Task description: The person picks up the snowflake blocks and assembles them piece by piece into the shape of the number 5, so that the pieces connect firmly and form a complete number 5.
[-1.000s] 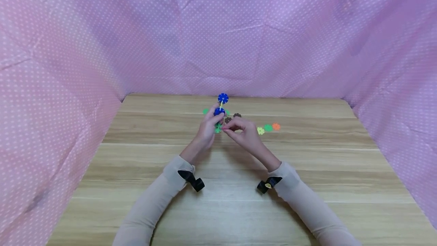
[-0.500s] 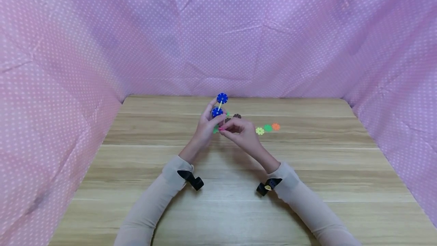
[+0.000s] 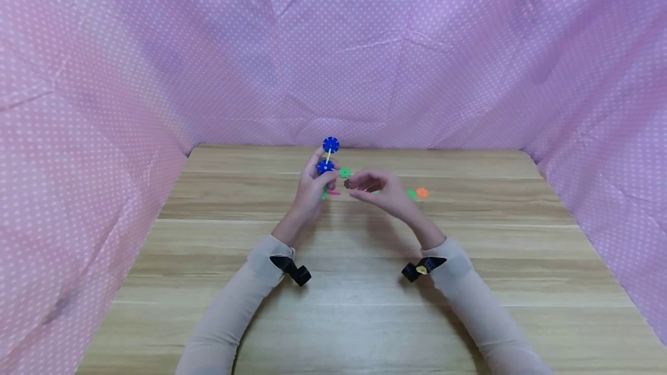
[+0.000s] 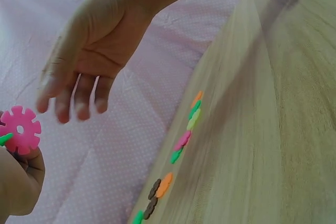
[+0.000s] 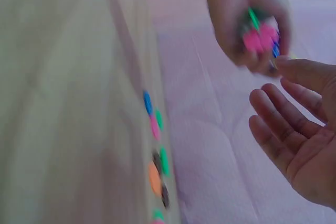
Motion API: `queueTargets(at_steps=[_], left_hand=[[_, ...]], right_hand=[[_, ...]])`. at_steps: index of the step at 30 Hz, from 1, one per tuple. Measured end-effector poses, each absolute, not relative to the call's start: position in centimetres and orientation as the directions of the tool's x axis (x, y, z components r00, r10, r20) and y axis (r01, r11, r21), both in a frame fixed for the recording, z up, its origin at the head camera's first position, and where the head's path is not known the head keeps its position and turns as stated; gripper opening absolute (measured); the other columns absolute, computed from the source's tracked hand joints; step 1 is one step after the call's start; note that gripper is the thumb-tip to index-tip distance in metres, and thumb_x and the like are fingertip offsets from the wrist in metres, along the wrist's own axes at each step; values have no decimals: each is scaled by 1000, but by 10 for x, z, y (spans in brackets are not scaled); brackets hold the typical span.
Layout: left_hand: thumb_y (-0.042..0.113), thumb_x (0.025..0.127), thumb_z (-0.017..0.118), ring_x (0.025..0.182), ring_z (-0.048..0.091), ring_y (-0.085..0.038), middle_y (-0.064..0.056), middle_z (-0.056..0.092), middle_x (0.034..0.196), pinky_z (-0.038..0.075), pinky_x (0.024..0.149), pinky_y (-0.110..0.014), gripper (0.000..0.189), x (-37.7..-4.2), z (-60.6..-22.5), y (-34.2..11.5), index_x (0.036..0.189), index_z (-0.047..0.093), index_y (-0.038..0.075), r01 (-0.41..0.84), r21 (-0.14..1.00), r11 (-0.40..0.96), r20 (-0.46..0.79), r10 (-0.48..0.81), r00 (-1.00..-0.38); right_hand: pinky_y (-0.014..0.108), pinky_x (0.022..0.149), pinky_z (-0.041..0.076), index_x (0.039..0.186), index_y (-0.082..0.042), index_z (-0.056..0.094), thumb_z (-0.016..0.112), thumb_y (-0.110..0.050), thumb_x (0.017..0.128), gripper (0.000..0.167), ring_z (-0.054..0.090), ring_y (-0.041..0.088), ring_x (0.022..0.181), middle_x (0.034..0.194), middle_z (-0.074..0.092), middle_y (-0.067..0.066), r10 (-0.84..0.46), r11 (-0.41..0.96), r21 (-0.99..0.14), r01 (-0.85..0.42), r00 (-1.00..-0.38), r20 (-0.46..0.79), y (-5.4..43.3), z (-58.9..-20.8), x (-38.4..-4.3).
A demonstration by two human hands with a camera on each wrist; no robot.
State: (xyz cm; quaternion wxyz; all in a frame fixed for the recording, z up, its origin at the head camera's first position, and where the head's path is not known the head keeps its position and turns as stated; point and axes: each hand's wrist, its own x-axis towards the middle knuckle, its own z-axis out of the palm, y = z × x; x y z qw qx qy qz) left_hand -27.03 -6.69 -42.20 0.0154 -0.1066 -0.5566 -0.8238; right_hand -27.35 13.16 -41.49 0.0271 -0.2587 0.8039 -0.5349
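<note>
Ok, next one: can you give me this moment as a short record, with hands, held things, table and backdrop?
Left hand: gripping a joined set of notched discs
Set's visible parts: two blue discs, a yellow piece between them, a pink disc, a green piece
Right hand: holding nothing, fingers apart from the set
Table: wooden, with loose discs including orange, brown, green and pink
Backdrop: dotted pink cloth
</note>
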Motion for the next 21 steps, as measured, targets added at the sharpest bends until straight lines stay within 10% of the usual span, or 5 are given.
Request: queueTargets(at_steps=[12,21], left_hand=[[-3,98,52,71,46,-7,2,51,97,55,59,-18,62,-271,-426,-68,155,34,12,2,949,-316,77,225,-971],[-20,82,54,84,44,-11,-1,42,111,57,75,-21,98,-269,-427,-71,162,11,13,-48,948,-316,94,421,-902]], right_hand=[[21,73,56,109,5,70,74,-2,91,20,68,21,84,94,73,19,-531,527,-744,-411,-843,90,192,-411,-308],[32,74,53,110,2,71,77,-4,87,25,62,21,83,89,68,12,-545,715,-584,-385,-830,-119,211,-429,-317]])
